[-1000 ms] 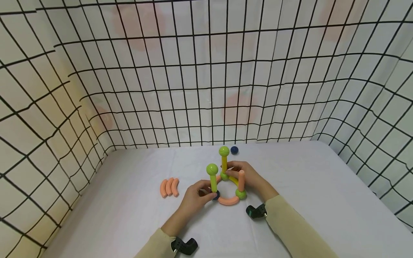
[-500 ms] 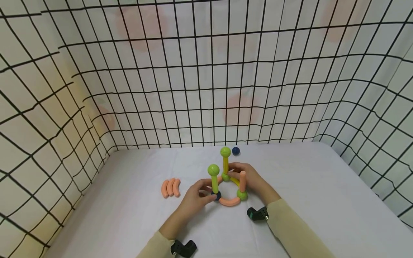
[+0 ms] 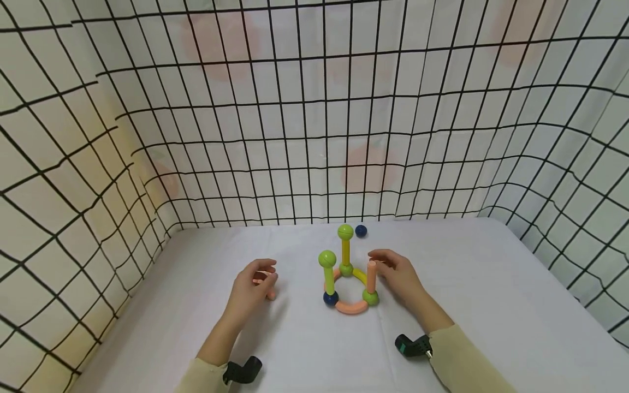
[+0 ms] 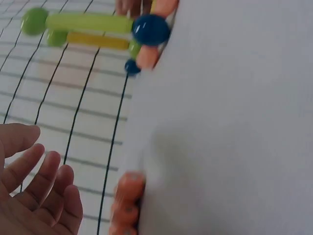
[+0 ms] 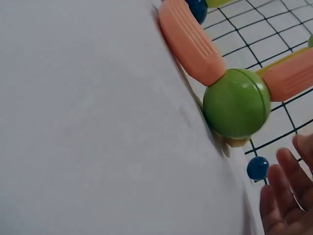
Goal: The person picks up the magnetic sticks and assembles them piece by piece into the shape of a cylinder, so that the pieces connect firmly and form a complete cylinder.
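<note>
A ring of curved sticks and balls stands on the table, with a curved orange stick at its front. From its navy ball rises a light green rod topped by a green ball. A yellow rod stands behind, and an orange rod is upright on the right green ball. My left hand, fingers loosely bent and holding nothing, hovers by loose curved orange sticks, partly hiding them in the head view. My right hand is beside the orange rod, holding nothing.
A loose navy ball lies at the back of the white-covered table. Black grid netting over pale cloth encloses the back and sides. Each wrist carries a black camera.
My left hand has let go of the navy ball and moved left to the loose orange sticks. My right hand has drawn back rightward from the yellow rod's base. The ring still stands.
</note>
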Motion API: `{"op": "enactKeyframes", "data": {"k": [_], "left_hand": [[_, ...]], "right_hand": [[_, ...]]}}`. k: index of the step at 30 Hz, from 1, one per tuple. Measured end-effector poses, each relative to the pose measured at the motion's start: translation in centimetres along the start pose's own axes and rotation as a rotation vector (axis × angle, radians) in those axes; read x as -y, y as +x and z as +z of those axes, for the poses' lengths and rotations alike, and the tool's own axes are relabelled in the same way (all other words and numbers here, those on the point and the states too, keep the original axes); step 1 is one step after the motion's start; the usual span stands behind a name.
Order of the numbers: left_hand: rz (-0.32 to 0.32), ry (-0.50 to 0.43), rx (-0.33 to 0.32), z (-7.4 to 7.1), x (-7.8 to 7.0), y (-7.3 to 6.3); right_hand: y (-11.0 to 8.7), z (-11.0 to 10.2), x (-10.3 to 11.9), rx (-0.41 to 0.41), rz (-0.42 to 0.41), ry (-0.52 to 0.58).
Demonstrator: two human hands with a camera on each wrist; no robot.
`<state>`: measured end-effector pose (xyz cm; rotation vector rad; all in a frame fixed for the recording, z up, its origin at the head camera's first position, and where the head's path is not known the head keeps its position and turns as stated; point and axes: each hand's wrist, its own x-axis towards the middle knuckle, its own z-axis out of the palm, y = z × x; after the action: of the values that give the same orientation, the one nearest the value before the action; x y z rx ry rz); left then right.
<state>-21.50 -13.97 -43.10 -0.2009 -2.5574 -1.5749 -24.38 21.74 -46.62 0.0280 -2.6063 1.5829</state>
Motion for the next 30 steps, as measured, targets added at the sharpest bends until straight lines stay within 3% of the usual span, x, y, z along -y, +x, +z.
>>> {"op": "enactKeyframes", "data": {"k": [6, 10, 13, 19, 23, 27, 30], "left_hand": [[-0.109, 0.058, -0.104, -2.1, 2.2, 0.6], [-0.138, 0.120, -0.137, -2.7, 3.5, 0.7], [-0.147, 0.143, -0.141, -2.9, 4.1, 0.8], [-0.185, 0.144, -0.133, -2.8, 4.6, 0.7], [-0.183, 0.154, -0.134, -2.7, 4.7, 0.7], [-0.185, 0.173, -0.141, -2.5, 4.9, 0.7], [-0.188, 0.181, -0.147, -2.3, 5.0, 0.7]], "right_hand": [[-2.1, -1.9, 1.0, -0.202, -0.113, -0.067], [-3.3, -2.2, 2.8, -0.335, -0.202, -0.039], [-4.3, -1.7, 4.5, -0.372, -0.288, -0.028], [-5.9, -0.2, 7.0, -0.293, -0.468, -0.021], [-6.8, 1.2, 7.9, -0.173, -0.523, 0.007], [-7.3, 2.7, 8.1, -0.064, -0.580, -0.073], [-7.4, 3.7, 7.8, -0.027, -0.577, -0.141]]}}
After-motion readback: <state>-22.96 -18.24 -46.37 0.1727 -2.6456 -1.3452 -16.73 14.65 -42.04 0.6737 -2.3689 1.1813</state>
